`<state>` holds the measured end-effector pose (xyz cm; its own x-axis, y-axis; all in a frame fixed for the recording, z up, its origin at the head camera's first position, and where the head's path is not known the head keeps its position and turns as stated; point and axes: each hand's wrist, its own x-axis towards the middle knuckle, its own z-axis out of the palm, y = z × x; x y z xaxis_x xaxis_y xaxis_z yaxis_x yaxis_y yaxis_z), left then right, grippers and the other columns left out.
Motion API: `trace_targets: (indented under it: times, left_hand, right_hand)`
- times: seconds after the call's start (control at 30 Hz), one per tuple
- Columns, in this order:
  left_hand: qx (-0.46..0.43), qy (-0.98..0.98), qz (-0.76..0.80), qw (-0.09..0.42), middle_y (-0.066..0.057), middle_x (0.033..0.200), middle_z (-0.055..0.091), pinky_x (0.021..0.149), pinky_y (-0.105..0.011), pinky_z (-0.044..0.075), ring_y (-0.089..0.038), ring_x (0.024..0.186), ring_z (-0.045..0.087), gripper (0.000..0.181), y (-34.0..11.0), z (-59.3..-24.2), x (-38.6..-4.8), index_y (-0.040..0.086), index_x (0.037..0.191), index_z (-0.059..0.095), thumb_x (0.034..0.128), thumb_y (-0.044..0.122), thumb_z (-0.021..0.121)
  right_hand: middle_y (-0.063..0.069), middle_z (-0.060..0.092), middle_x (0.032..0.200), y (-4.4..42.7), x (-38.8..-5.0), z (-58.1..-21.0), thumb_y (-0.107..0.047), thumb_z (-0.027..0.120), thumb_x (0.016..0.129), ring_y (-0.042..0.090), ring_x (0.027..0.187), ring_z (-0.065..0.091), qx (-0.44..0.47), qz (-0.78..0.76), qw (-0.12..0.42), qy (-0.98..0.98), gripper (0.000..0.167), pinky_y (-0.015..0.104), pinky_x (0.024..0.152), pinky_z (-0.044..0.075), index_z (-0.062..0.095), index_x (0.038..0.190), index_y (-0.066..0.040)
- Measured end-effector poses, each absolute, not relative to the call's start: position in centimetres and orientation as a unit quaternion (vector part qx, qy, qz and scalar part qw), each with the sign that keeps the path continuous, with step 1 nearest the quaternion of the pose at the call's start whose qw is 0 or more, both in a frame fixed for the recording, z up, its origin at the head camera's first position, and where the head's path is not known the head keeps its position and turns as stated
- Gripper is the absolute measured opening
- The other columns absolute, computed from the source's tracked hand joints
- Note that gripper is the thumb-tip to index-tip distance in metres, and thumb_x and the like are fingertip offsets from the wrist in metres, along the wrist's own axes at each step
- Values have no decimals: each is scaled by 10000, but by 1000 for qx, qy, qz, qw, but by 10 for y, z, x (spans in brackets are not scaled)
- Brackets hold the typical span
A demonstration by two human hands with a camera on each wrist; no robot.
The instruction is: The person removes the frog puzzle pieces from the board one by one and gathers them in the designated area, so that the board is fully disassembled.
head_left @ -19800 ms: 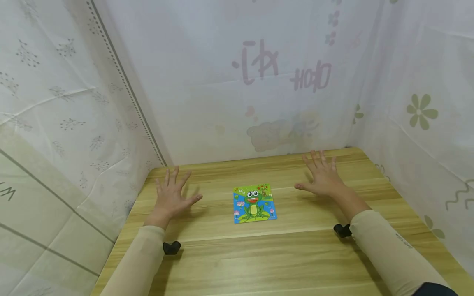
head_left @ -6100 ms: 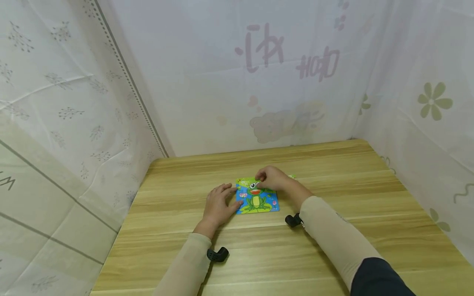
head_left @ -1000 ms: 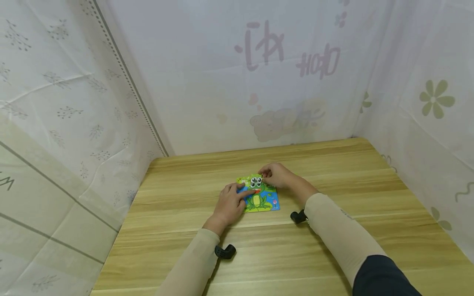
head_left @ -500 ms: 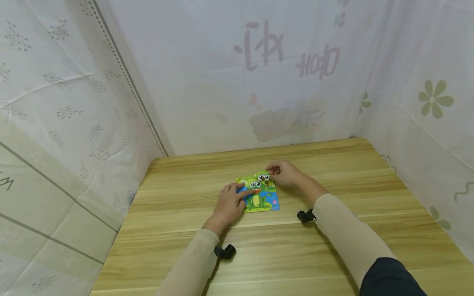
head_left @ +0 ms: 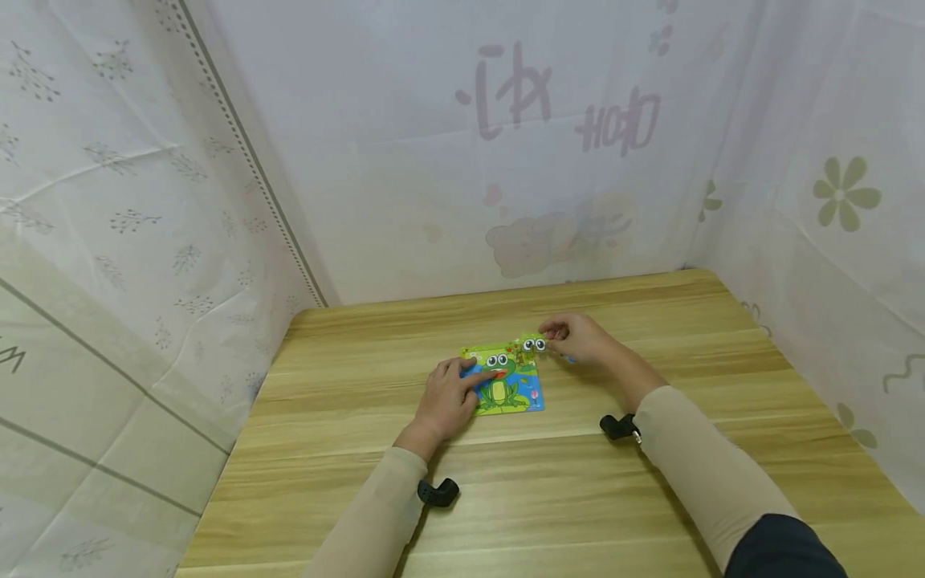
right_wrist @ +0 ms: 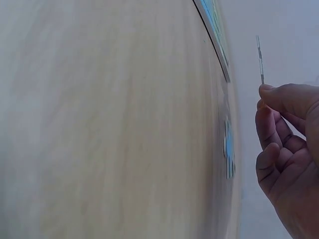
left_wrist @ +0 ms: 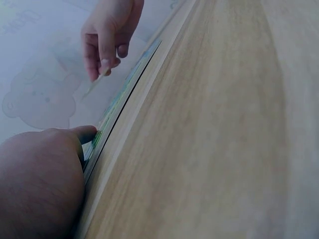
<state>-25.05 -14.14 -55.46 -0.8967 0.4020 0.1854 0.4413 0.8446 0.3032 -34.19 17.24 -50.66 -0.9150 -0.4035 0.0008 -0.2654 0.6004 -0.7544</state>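
Note:
A square board [head_left: 520,393] with a frog picture lies flat on the table. The left hand [head_left: 448,399] lies over its left part, one finger reaching onto the frog's mouth. In the left wrist view a fingertip of the left hand [left_wrist: 45,164] touches the board's face. Just beyond the board's top right corner, the right hand [head_left: 578,337] pinches a thin piece [head_left: 533,344] showing the frog's eyes. That piece [right_wrist: 260,59] stands edge-on above the table in the right wrist view, between thumb and finger of the right hand [right_wrist: 294,139].
Beneath the right hand, small flat pieces [right_wrist: 229,149] lie on the wooden table [head_left: 535,506], to the right of the board. Patterned cloth [head_left: 405,160] hangs behind the table and along both its sides.
The right hand has carried the eye piece off the frog's head, rightward past the board's top right corner. Some blue now shows beneath that hand. The left hand has stayed in place.

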Motion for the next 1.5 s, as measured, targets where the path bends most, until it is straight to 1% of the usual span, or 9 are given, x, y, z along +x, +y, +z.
trace_targets:
  times: [0.2,0.43,0.63,0.87,1.03,1.27,1.5]
  left_hand:
    - [-219,-960,-168,54,-45,1593,446,1222,-549,274,-328,1462,366,508,-142,-556,-251,433,1493,578,1056,205,455]
    - [-219,-960,-169,55,-48,1584,455,1218,-546,286,-333,1450,379,508,-141,-556,-250,429,1483,589,1051,193,463]
    - [-218,-960,-169,55,-47,1589,450,1217,-549,283,-334,1453,373,509,-140,-557,-250,432,1484,588,1052,196,456]
    - [-220,-959,-168,60,-57,1589,451,1214,-551,283,-339,1447,378,517,-140,-556,-251,431,1484,588,1047,185,461]
    - [-219,-960,-166,56,-53,1591,445,1217,-546,280,-335,1446,376,516,-140,-556,-252,437,1487,582,1053,187,458]
    - [-215,-960,-170,52,-51,1592,442,1221,-544,272,-331,1450,368,511,-140,-555,-251,430,1488,584,1056,186,462]
    - [-213,-961,-170,49,-47,1595,439,1229,-541,261,-329,1456,361,508,-141,-554,-250,429,1487,585,1059,191,455]
  right_hand:
    - [52,689,1052,188,-337,-506,-60,710,985,228,948,629,-192,-406,72,891,273,366,796,563,730,1257,-65]
    - [74,693,1037,207,-332,-507,-51,721,976,242,934,630,-187,-414,58,889,243,374,784,560,735,1218,-42]
    - [75,707,1025,228,-329,-510,-74,718,985,239,925,633,-168,-407,61,896,167,341,777,548,743,1150,-57]
    - [108,707,1003,251,-327,-511,-80,717,987,261,922,640,-152,-415,65,895,136,353,765,554,739,1113,-34]
    - [81,714,989,266,-324,-511,-90,720,984,249,910,642,-142,-398,60,904,108,350,766,544,753,1083,-60]
    - [73,710,973,284,-323,-515,-92,725,981,237,887,636,-131,-388,60,910,87,349,762,533,764,1053,-65]
    - [59,713,949,292,-322,-518,-87,719,986,231,877,635,-124,-384,57,913,78,348,750,529,772,1040,-70]
